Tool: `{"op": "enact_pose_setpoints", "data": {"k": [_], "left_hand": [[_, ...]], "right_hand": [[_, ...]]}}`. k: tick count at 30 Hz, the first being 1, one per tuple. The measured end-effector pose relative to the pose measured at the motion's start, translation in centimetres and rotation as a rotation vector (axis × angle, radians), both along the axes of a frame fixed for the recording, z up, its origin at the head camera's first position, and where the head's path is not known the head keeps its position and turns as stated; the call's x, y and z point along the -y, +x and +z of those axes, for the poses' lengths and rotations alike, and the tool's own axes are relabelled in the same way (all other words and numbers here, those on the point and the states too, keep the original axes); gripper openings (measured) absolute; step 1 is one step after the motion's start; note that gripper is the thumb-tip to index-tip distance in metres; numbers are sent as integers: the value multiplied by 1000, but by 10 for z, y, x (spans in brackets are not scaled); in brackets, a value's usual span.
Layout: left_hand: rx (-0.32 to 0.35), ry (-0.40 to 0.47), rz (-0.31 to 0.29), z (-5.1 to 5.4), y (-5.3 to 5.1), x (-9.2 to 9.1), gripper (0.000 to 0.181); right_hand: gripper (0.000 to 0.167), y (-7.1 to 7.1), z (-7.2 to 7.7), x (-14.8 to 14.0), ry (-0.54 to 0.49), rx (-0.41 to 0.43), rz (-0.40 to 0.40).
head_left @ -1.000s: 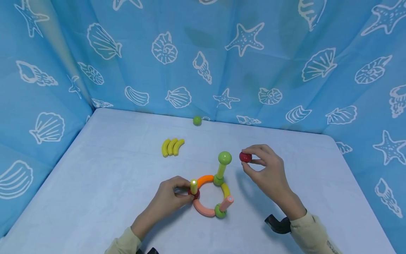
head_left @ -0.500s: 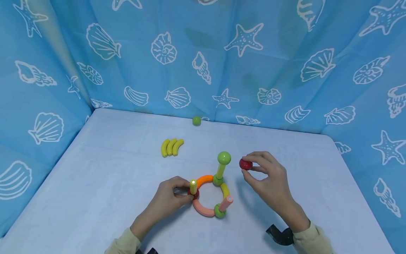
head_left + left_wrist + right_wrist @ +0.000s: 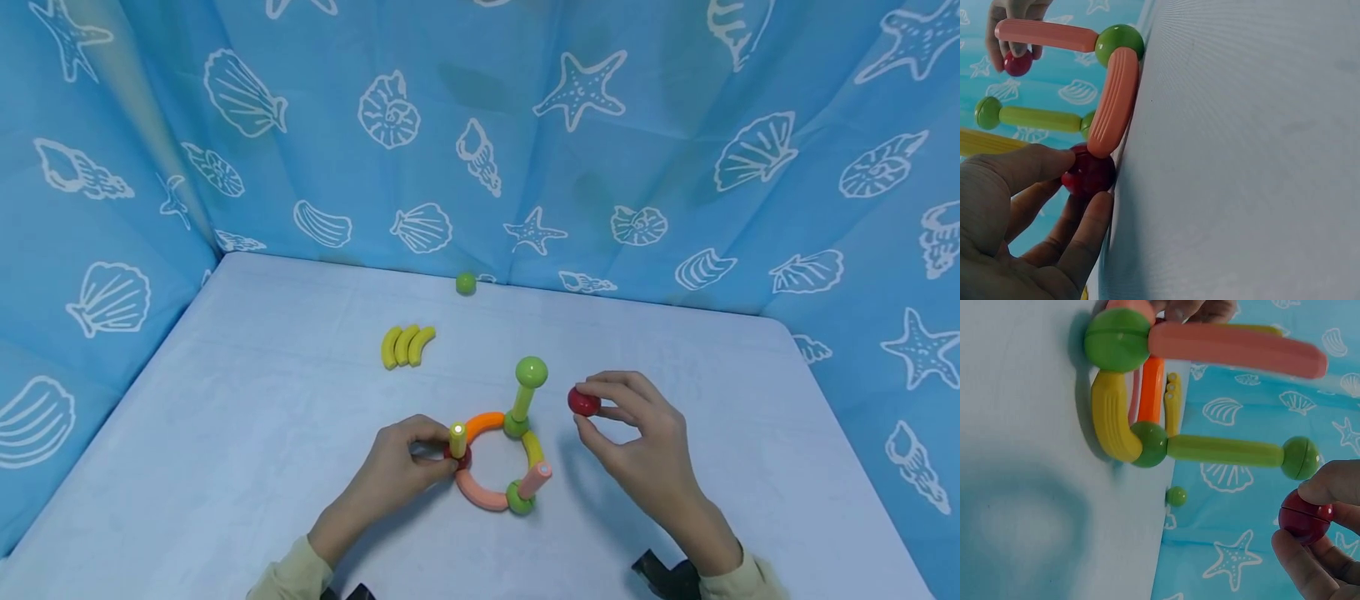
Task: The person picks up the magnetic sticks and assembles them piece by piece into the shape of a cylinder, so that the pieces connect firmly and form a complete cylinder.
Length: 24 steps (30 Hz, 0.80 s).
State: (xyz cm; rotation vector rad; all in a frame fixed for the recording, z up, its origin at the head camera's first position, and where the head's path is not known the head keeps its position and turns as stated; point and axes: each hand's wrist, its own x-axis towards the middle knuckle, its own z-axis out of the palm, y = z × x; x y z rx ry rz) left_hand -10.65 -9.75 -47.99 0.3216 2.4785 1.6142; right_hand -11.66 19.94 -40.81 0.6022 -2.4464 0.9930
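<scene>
My left hand (image 3: 408,458) pinches a dark red ball (image 3: 1089,172) at the left of a ring of curved pieces lying on the table. The ring has an orange curve (image 3: 486,424), a yellow curve (image 3: 1109,415) and a pink curve (image 3: 1116,103), joined by balls. Three sticks stand up from it: a yellow stick (image 3: 458,440), a pink stick (image 3: 1235,350) and a green stick (image 3: 1225,451) topped by a green ball (image 3: 532,372). In the air right of the ring, my right hand (image 3: 641,442) pinches a loose red ball (image 3: 583,402) between thumb and fingers.
Several yellow curved pieces (image 3: 408,347) lie side by side behind the ring. A green ball (image 3: 466,284) sits at the table's back edge, against a blue curtain (image 3: 322,125) with shell prints. A white cloth covers the table (image 3: 247,375).
My right hand has come down and slightly nearer to me with the red ball, staying right of the green stick. The left hand keeps its place on the ring's dark red ball.
</scene>
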Motion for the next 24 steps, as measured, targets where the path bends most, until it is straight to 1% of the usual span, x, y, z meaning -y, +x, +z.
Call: {"op": "enact_pose_setpoints", "data": {"k": [6,12,20,24], "left_hand": [[1,10,-4,1,-1,0,24],[3,18,-9,1,-1,-1,24],[-1,19,-1,1,0,-1,24],[9,11,2,1,0,0,24]], "right_hand": [[47,13,5,3,-19,-2,2],[49,24,7,5,-44,1,-3],[48,36,9,9,-51,65,-1],[49,40,11,12,-54,75,5]]}}
